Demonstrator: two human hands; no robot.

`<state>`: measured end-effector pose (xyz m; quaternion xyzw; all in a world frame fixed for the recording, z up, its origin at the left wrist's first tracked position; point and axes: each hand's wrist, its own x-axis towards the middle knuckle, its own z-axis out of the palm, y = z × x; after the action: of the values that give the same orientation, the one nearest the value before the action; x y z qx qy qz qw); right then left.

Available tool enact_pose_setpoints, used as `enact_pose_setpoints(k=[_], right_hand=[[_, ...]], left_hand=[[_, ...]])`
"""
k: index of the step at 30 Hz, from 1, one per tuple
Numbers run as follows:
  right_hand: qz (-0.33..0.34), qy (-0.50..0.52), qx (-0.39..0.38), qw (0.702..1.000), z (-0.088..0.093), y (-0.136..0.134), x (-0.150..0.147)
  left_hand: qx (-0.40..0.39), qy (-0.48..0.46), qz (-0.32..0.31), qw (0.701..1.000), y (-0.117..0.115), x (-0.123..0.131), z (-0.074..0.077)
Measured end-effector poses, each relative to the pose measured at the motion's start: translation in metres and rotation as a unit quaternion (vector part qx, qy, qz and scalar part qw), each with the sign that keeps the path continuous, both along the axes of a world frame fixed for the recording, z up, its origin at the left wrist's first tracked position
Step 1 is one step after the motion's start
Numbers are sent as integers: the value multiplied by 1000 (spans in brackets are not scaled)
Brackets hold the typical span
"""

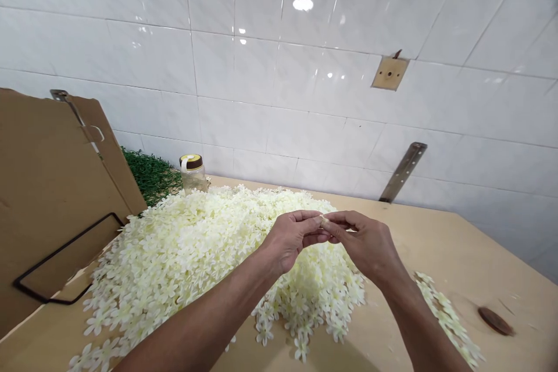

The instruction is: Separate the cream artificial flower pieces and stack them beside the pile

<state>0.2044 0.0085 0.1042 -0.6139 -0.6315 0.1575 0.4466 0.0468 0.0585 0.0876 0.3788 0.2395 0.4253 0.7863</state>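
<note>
Over the front of a broad heap of white artificial flowers (209,244), my two hands meet fingertip to fingertip. My left hand (291,239) is closed, with thumb and fingers pinching one side of a small cream-white flower piece (323,220). From the other side my right hand (368,245) pinches the same piece, its thumb and index finger pressed together. The fingers cover most of it, so its full shape is hidden. Loose flower heads lie below both hands on the wooden tabletop (429,232).
At left stands a cardboard sheet (47,186) with a black wire frame (56,301). Behind the heap are green artificial foliage (152,174) and a lidded jar (193,175). More flowers (449,317) and a brown oval object (496,321) lie right. A metal bracket (403,173) rises along the tiled wall.
</note>
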Motion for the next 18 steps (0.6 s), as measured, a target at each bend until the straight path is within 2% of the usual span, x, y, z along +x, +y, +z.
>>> enact_pose_setpoints(k=[6,11,18], right_hand=[[-28,-10,23,999,2,-1,-2],[-22,-22,61,998,-3,1,-3],[-32,-13,27,999,-1,2,-3]], left_hand=[[-5,5,0,1000,-2,1,-1],[-15,-2,0,1000,-2,0,0],[-20,-11,4,1000,0,0,-1]])
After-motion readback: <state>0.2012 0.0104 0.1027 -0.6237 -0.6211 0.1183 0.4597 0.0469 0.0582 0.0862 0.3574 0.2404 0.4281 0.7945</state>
